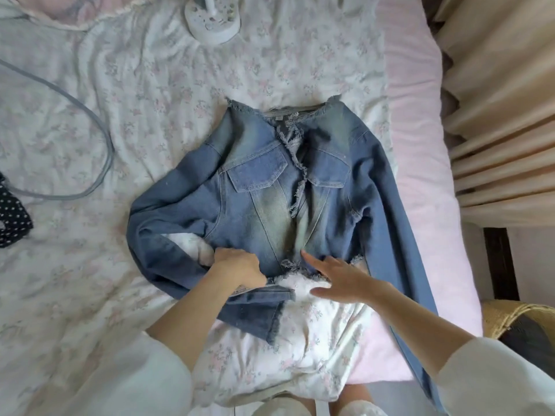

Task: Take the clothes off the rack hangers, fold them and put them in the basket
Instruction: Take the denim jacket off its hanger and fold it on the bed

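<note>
A floral bedspread [150, 115] carries a denim jacket [258, 187], front up, just beyond both hands. The left hand [237, 265] grips its frayed hem with curled fingers; the right hand [342, 280] rests spread on the hem beside it. A wicker basket [516, 316] sits right of the right hand.

Your denim jacket [270, 187] lies face up on the floral bedsheet [150, 94], collar away from you, both sleeves angled toward you. Your left hand [238, 265] grips the frayed hem, fingers curled into the cloth. Your right hand [342, 280] hovers flat at the hem, fingers spread. A wicker basket [516, 319] stands at the bed's right edge; a grey cable [90, 124] loops at left.
</note>
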A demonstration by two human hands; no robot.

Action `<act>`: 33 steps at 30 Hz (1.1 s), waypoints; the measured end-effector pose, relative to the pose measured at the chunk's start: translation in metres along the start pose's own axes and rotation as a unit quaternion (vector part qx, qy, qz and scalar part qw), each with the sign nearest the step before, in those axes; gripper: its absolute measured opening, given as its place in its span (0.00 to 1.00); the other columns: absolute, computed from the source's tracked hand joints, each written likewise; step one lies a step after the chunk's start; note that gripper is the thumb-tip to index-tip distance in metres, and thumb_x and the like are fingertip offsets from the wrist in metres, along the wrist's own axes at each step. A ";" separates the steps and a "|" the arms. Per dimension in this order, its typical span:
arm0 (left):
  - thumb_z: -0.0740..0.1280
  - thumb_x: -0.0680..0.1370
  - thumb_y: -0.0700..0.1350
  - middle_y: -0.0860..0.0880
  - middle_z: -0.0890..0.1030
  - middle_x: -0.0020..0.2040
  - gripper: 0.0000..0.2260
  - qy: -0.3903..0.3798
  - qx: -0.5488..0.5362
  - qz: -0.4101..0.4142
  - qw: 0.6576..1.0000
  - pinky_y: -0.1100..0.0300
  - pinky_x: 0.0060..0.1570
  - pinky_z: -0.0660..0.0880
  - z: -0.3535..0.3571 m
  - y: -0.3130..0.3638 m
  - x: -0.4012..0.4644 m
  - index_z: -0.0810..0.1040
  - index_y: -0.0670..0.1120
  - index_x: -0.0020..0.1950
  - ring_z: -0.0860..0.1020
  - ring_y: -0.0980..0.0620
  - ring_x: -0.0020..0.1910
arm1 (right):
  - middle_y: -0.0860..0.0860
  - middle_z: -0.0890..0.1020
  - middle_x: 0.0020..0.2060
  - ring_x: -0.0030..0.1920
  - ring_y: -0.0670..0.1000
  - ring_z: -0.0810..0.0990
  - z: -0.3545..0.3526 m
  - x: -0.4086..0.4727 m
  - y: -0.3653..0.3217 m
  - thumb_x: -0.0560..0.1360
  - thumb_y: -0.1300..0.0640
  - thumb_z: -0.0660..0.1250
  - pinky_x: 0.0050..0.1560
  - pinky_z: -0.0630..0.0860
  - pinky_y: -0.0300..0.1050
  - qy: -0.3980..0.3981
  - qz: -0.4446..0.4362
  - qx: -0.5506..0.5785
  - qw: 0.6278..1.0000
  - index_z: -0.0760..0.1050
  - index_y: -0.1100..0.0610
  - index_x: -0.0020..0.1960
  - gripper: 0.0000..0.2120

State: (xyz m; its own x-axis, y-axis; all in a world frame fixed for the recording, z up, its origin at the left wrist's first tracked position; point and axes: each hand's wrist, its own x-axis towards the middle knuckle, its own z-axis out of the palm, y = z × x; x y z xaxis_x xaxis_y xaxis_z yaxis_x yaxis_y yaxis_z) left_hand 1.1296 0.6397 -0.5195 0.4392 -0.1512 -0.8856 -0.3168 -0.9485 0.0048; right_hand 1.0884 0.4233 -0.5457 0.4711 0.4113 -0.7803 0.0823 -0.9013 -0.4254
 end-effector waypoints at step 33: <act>0.59 0.79 0.55 0.49 0.45 0.78 0.30 0.266 -0.157 0.036 0.950 0.43 0.73 0.51 -0.086 0.164 0.081 0.50 0.53 0.77 0.40 0.47 0.76 | 0.52 0.75 0.44 0.45 0.49 0.74 -0.175 -0.049 0.167 0.79 0.57 0.59 0.49 0.72 0.45 0.519 0.071 0.652 0.548 0.73 0.56 0.53 0.06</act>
State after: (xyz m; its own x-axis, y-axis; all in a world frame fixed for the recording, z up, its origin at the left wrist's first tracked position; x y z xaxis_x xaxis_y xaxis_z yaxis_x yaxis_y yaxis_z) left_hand 1.1852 0.4476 -0.5507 0.8155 -0.2599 -0.5171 -0.1332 -0.9538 0.2692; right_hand 1.2324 0.2287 -0.4984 0.6923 -0.5596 -0.4555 -0.3991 0.2290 -0.8879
